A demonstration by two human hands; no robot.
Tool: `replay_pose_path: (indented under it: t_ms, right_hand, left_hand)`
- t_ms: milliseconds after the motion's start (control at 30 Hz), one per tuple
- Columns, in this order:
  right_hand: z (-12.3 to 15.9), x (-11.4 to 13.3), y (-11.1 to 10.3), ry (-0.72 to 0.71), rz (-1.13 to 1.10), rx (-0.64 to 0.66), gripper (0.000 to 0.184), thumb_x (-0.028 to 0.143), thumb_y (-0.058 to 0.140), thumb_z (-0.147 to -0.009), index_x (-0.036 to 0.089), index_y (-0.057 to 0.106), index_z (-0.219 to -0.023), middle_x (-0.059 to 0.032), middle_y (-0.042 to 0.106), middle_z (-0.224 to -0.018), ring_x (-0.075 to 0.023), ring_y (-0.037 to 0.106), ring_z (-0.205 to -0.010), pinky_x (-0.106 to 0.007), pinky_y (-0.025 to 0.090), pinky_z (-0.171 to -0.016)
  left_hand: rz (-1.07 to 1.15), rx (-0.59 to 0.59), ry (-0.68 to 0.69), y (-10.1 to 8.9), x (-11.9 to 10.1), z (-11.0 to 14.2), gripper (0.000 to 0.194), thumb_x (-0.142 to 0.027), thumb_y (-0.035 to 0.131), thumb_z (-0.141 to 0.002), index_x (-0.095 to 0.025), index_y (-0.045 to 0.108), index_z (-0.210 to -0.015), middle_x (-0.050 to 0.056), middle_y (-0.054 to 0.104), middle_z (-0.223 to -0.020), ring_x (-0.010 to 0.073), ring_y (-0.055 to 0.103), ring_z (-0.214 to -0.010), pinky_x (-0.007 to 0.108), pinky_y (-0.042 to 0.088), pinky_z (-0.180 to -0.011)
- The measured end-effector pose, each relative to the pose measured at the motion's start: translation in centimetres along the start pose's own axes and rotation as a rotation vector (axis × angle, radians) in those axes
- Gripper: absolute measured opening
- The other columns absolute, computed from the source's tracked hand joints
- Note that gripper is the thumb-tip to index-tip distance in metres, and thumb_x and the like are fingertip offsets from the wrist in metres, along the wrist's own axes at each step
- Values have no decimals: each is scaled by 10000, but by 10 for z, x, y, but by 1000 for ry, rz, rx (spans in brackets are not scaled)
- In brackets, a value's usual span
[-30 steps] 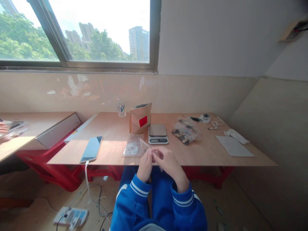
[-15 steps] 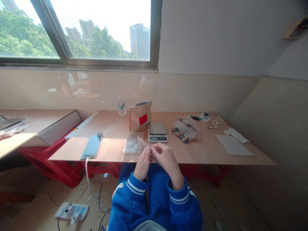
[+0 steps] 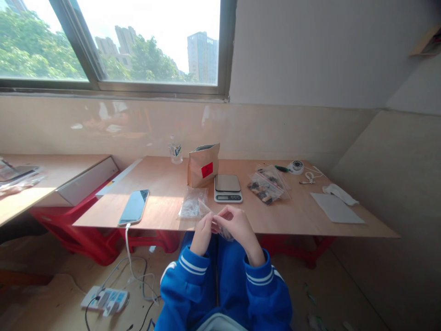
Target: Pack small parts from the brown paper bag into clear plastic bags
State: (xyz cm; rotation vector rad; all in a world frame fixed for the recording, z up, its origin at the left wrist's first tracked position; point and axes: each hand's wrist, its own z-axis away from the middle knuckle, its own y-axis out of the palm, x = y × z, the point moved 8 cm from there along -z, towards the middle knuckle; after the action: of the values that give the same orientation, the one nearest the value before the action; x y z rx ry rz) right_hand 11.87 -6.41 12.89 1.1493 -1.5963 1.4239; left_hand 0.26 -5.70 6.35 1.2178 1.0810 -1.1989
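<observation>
At the table's front edge, both of my hands are closed on a small clear plastic bag [image 3: 225, 234], whose contents I cannot make out. My left hand [image 3: 202, 232] pinches its upper edge. Thumb and fingers of my right hand [image 3: 236, 225] close on the other side, and part of the bag hangs below them. Just beyond my left hand lies another clear plastic bag [image 3: 192, 203] with pale contents. A kitchen scale [image 3: 228, 187] stands behind my hands with a bare platform. Beside it is an upright brown paper pouch [image 3: 203, 166] with a red label, its top gaping.
Clear bags of dark and tan pieces [image 3: 267, 186] lie right of the scale. Farther right are a green-handled tool [image 3: 281, 168], a white round device [image 3: 296, 167] with a cable and a white sheet [image 3: 336, 208]. Leftward are a plastic bottle [image 3: 176, 151] and a plugged-in phone [image 3: 135, 207].
My hands have parted slightly at the fingertips, and more of the small bag shows beneath my right hand. The view has shifted a little; the things on the table stay in place.
</observation>
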Motion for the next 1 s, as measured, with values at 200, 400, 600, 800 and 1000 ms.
replay_pose_path:
  t_ms: [200, 400, 600, 800, 1000]
  right_hand:
    - [-5, -16, -2, 31, -162, -136, 252, 402, 653, -735, 156, 625, -691, -42, 678, -646, -168, 631, -612, -271, 500, -598]
    - [-4, -23, -1, 75, -205, -224, 237, 396, 642, -733, 160, 644, -751, -67, 710, -743, -202, 665, -701, -302, 515, -663]
    - [-1, -17, 0, 36, -46, -281, 226, 398, 561, -789, 185, 620, -744, -57, 703, -730, -203, 655, -687, -296, 492, -639]
    - [3, -36, -40, 41, -39, -578, 322, 518, 441, -857, 209, 500, -790, -34, 628, -603, -179, 596, -514, -293, 470, -540]
    - [9, -38, -71, 10, -184, -671, 436, 653, 461, -818, 219, 426, -842, -36, 627, -659, -164, 590, -505, -282, 481, -500]
  left_hand:
    - [-135, 67, 172, -2, -23, 5, 479, -607, 494, -774, -172, 519, -573, -11, 488, -510, 115, 469, -515, 240, 379, -524]
    - [-393, -53, 273, -6, -40, 10, 401, -440, 450, -821, -179, 502, -520, -11, 469, -504, 120, 438, -534, 243, 334, -541]
    - [-491, -77, 323, -4, -41, 10, 357, -387, 463, -798, -176, 489, -510, -14, 459, -506, 112, 406, -523, 250, 291, -532]
    - [-456, -46, 354, -11, -52, 25, 376, -343, 489, -781, -181, 442, -446, -18, 411, -468, 103, 381, -501, 244, 279, -506]
    - [-195, 157, 258, 0, -40, 25, 518, -553, 430, -833, -172, 535, -498, 20, 505, -493, 114, 445, -490, 235, 350, -467]
